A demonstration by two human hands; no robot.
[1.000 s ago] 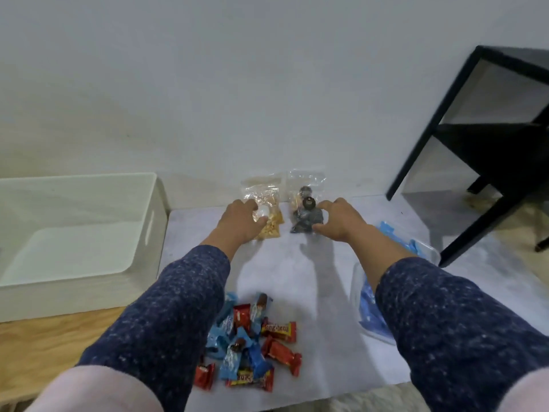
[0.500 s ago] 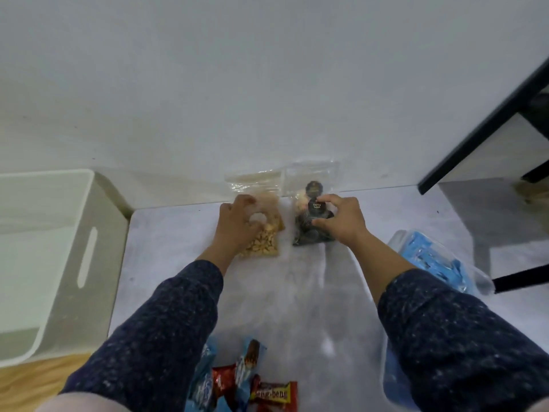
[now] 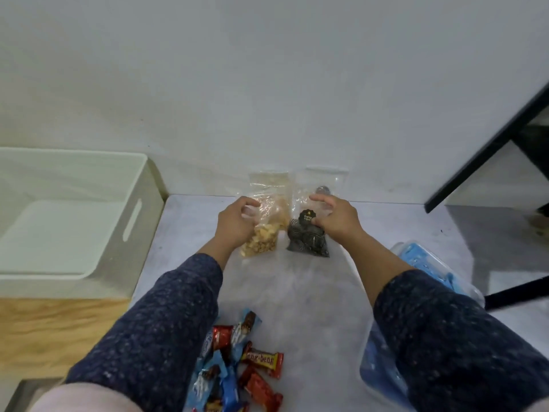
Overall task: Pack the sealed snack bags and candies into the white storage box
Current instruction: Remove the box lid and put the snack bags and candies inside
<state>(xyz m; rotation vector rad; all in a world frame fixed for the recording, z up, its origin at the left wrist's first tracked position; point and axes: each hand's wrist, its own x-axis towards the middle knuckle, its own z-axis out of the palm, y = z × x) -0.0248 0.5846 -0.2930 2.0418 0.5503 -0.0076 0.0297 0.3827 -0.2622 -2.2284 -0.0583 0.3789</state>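
Note:
Two clear sealed snack bags stand against the wall at the back of the grey table. My left hand (image 3: pixel 234 224) grips the bag of yellow nuts (image 3: pixel 264 230) by its left side. My right hand (image 3: pixel 335 218) grips the bag of dark snacks (image 3: pixel 309 242) by its right side, thumb on the black label. A pile of red and blue wrapped candies (image 3: pixel 237 370) lies near the table's front edge between my forearms. The white storage box (image 3: pixel 139 230) stands open at the left, with nothing inside it that I can see.
A clear bag of blue candies (image 3: pixel 421 263) lies at the right, partly under my right sleeve. A black table frame (image 3: pixel 487 147) rises at the far right. The box rests on a wooden surface (image 3: pixel 44 331) beside the grey table (image 3: pixel 297 292).
Both hands have closed around the two bags and tilted them toward me. The camera has shifted, so the box sits closer in view.

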